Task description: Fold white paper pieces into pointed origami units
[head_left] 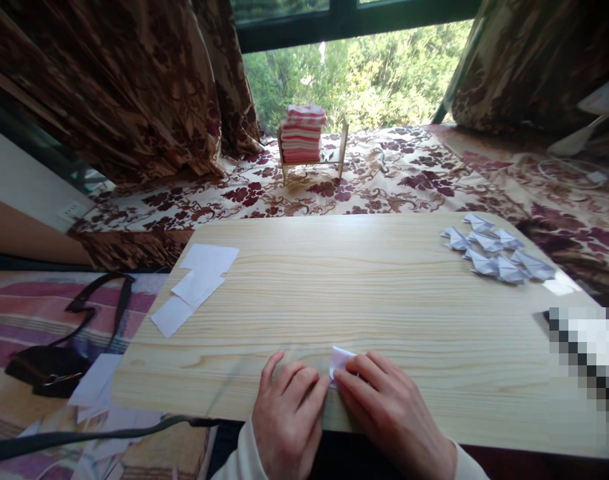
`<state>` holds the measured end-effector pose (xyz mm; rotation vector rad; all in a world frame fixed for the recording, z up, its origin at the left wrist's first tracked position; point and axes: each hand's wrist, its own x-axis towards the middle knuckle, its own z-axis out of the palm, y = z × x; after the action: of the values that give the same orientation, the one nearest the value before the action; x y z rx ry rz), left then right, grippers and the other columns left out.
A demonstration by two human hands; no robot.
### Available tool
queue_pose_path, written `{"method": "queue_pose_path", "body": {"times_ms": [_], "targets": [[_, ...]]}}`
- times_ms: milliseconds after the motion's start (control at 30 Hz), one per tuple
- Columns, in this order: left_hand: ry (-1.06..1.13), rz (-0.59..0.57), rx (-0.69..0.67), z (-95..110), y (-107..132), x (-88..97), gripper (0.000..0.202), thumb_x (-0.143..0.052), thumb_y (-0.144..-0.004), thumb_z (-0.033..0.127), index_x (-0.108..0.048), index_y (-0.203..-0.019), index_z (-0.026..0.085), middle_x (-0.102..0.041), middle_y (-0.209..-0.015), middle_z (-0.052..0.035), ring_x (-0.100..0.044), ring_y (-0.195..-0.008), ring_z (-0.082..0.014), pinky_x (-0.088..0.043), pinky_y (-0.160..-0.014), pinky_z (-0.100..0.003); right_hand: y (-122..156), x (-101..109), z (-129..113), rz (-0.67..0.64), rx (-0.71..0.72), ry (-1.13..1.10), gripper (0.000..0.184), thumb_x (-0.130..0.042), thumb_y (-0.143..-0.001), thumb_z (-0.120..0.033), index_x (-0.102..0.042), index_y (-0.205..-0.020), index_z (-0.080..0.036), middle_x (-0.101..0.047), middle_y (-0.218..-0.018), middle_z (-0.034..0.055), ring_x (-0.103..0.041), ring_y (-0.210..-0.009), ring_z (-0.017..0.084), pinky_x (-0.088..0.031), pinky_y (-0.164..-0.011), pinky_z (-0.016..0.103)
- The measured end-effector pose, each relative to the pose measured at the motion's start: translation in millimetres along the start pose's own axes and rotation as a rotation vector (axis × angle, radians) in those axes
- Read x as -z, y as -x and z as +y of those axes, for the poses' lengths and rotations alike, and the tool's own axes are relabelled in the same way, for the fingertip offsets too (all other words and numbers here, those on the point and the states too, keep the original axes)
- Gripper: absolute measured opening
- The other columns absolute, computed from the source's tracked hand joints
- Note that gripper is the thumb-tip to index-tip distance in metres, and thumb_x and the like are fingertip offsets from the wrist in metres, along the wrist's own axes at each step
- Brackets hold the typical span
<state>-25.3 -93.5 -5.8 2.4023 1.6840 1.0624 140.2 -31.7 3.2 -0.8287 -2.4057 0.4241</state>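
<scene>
A small piece of folded white paper (340,360) lies at the near edge of the wooden table, between my two hands. My right hand (392,400) covers its right side, fingers bent and pressed onto it. At the paper's lower left edge, my left hand (290,417) touches it with the tip of the index finger; its other fingers are curled and the thumb is mostly hidden. Much of the paper's lower part is out of sight under the fingers. Several folded paper pieces (484,241) with pointed corners sit in a group at the table's far right.
On the light wooden table (344,280), flat paper sheets (197,277) overlap at the left. A pixelated dark-edged object (584,353) lies right. Loose papers (97,387) and a black bag (47,367) rest beyond the left edge. Behind, a small rack (342,150) holds folded striped cloths (303,133).
</scene>
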Motion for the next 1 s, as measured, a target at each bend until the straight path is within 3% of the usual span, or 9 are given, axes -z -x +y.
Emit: {"method": "queue_pose_path", "body": {"times_ms": [167,233,367,533,633,867,1000], "targets": [[-0.058,-0.062,-0.019,1,-3,0.2,0.032,-0.039,-0.083,0.013,-0.061,-0.106,0.016,-0.061,-0.090,-0.0063,-0.049,-0.092,-0.0205,-0.026,-0.099,-0.050,1,4,4,-0.016,-0.019,-0.042,0.020,-0.042,-0.089,-0.014,-0.061,-0.085,-0.017,-0.057,-0.077,0.0053,-0.051,-0.071,0.016,-0.044,-0.063,0.029],[-0.075,-0.059,-0.027,1,-3,-0.5,0.031,-0.039,-0.083,0.014,-0.062,-0.105,0.016,-0.060,-0.091,-0.0064,-0.049,-0.093,-0.0207,-0.026,-0.099,-0.051,4,12,11,-0.016,-0.075,-0.085,0.018,-0.043,-0.089,-0.015,-0.061,-0.093,-0.017,-0.057,-0.083,0.0062,-0.053,-0.075,0.016,-0.046,-0.066,0.029],[-0.094,-0.049,-0.035,0,-2,-1.6,0.030,-0.040,-0.083,0.013,-0.063,-0.103,0.017,-0.060,-0.091,-0.0061,-0.050,-0.092,-0.0203,-0.027,-0.099,-0.051,11,30,23,0.116,-0.158,-0.060,0.028,-0.045,-0.088,-0.013,-0.054,-0.114,-0.017,-0.056,-0.096,0.0083,-0.054,-0.088,0.017,-0.047,-0.072,0.028],[-0.096,-0.037,-0.042,0,-2,-4.0,0.031,-0.039,-0.084,0.014,-0.063,-0.103,0.017,-0.061,-0.090,-0.0062,-0.050,-0.092,-0.0200,-0.027,-0.100,-0.051,13,28,16,-0.061,-0.028,0.082,0.036,-0.036,-0.088,-0.008,-0.052,-0.119,-0.017,-0.057,-0.086,0.0074,-0.053,-0.075,0.017,-0.047,-0.064,0.030],[-0.090,-0.015,-0.032,1,-3,-4.9,0.033,-0.037,-0.084,0.013,-0.064,-0.103,0.018,-0.062,-0.088,-0.0059,-0.051,-0.091,-0.0197,-0.027,-0.100,-0.051,11,22,11,-0.151,-0.038,0.153,0.033,-0.035,-0.088,-0.011,-0.055,-0.113,-0.016,-0.055,-0.080,0.0071,-0.050,-0.070,0.018,-0.045,-0.062,0.030],[-0.077,-0.060,-0.143,-3,-6,-2.3,0.032,-0.039,-0.083,0.008,-0.062,-0.104,0.014,-0.064,-0.110,-0.0065,-0.051,-0.106,-0.0210,-0.021,-0.105,-0.048,8,20,14,-0.180,-0.027,0.203,0.030,-0.034,-0.089,-0.012,-0.056,-0.110,-0.015,-0.053,-0.081,0.0075,-0.048,-0.071,0.018,-0.044,-0.063,0.030],[-0.040,-0.054,-0.167,-4,-10,-4.8,0.032,-0.038,-0.083,0.006,-0.063,-0.102,0.012,-0.066,-0.109,-0.0056,-0.052,-0.107,-0.0209,-0.021,-0.105,-0.048,11,20,15,-0.200,-0.008,0.238,0.033,-0.032,-0.089,-0.010,-0.053,-0.114,-0.012,-0.053,-0.083,0.0083,-0.049,-0.072,0.018,-0.045,-0.065,0.031]]}}
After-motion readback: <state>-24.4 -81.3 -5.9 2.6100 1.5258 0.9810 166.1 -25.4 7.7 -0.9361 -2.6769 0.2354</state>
